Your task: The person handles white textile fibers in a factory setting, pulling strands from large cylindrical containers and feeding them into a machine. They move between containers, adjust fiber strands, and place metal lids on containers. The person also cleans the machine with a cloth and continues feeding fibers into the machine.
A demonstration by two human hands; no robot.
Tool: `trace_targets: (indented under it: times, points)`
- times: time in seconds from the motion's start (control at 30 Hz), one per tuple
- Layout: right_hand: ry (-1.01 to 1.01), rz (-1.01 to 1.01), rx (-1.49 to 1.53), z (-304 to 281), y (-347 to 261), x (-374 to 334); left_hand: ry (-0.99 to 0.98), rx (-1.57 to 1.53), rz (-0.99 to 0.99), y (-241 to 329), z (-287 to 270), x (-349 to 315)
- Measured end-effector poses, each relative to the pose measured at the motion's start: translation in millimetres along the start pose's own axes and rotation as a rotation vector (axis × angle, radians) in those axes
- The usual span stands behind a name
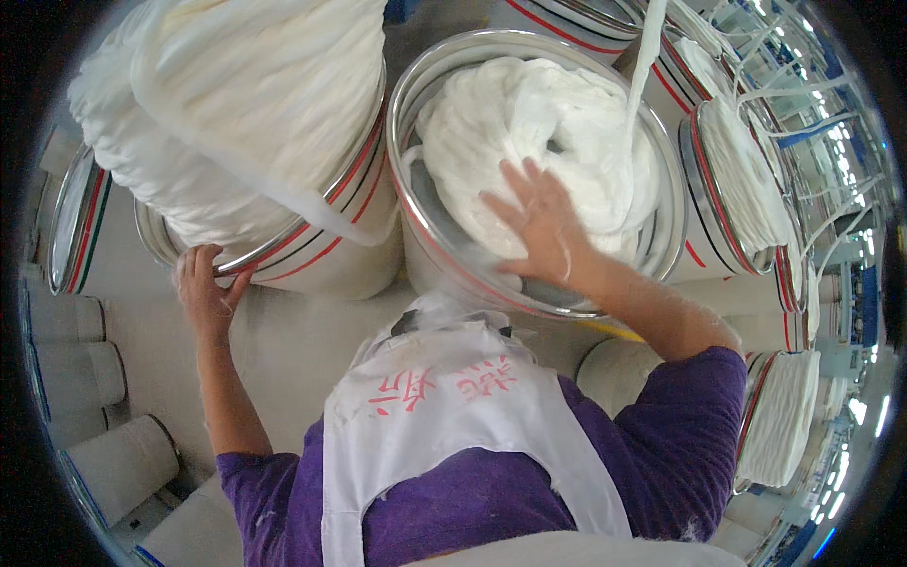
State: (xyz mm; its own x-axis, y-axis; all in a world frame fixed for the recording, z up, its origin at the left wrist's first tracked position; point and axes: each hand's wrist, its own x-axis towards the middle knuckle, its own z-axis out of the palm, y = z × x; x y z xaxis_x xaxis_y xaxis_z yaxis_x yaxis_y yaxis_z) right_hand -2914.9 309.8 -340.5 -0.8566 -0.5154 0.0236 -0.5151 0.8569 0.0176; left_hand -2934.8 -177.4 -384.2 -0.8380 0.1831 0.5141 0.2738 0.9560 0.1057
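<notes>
Fingers of the left hand curl over the left drum; the right hand spreads wide at the white fibre coil inside the middle drum, contact unclear. Snagging the hanging strand could tangle it.

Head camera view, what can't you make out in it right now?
Far end of the left fibre pile: head view, cut off by the upper edge.
Floor of the middle can: head view, hidden under the white fibre coil.
Whether the right hand touches that coil: head view, hand slightly blurred, its underside hidden by the hand itself.
Details of the distant machinery: head view, too small and warped near the fisheye rim.
</notes>
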Motion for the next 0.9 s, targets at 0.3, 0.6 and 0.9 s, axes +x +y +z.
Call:
trace_targets:
  times: [0.3,0.6,0.9]
  points:
    - [-0.09,-0.01,0.068,8,50,-15,0.321,-0.093,0.09,61,-3,-18]
    - [-0.068,0.114,0.336,31,140,41,0.471,-0.476,0.333,168,4,64]
    - [-0.065,0.357,0.55,77,158,56,0.07,-0.513,0.277,236,25,159]
